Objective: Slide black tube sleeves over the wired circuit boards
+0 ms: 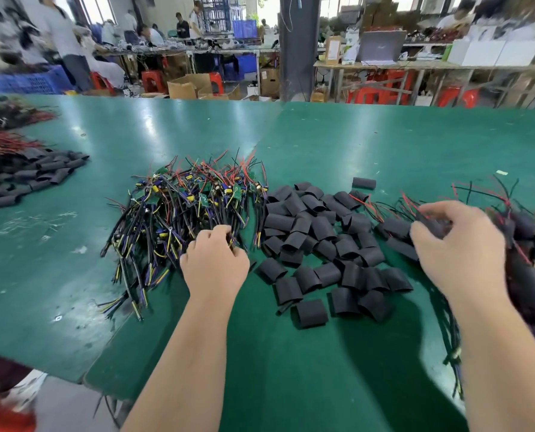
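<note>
Where the left hand [215, 260] rests: near edge of the wired circuit boards [185, 207] heap, fingers pinching its wires.
Right hand [459, 247]: pinching a blurred sleeved board [431, 227], far right.
Black tube sleeves [316, 244]: loose pile between the hands, on green table [322, 135].

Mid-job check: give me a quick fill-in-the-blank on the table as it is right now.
1. The wired circuit boards lie to the ____ of the loose black sleeves.
2. The left hand pinches ____ at the boards' near edge.
3. The right hand grips a black ____ at the sleeved pile.
4. The table is ____.
Missing: left; wires; sleeve; green.
</note>
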A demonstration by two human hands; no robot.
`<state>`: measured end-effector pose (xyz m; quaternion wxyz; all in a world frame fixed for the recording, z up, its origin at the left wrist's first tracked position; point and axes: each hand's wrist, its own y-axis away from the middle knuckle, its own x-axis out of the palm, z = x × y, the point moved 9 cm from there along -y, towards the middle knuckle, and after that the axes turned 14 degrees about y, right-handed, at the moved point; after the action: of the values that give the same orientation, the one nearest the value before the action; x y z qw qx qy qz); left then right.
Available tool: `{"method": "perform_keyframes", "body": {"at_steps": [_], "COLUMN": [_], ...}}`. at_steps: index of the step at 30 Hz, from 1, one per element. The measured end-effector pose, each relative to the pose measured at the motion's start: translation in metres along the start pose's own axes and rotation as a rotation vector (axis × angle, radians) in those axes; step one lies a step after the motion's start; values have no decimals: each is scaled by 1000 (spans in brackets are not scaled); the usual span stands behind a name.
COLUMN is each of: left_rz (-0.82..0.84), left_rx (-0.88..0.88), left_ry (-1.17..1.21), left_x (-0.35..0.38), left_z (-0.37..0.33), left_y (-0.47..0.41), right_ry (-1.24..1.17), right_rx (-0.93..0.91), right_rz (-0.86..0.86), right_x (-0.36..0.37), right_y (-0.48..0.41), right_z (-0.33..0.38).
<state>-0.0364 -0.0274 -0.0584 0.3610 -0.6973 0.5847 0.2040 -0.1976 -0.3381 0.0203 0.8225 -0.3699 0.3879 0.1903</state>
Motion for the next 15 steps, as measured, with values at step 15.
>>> {"method": "perform_keyframes", "body": {"at_steps": [15], "left_rz": [-86], "left_rx": [52], "left_ry": [776], "left_x": [-23], "left_z": [-9], "left_y": [-8], "right_ry": [-105], "right_rx": [-118], "right_rz": [195], "right_x": [44], "right_y": [20], "right_z": [29]}}
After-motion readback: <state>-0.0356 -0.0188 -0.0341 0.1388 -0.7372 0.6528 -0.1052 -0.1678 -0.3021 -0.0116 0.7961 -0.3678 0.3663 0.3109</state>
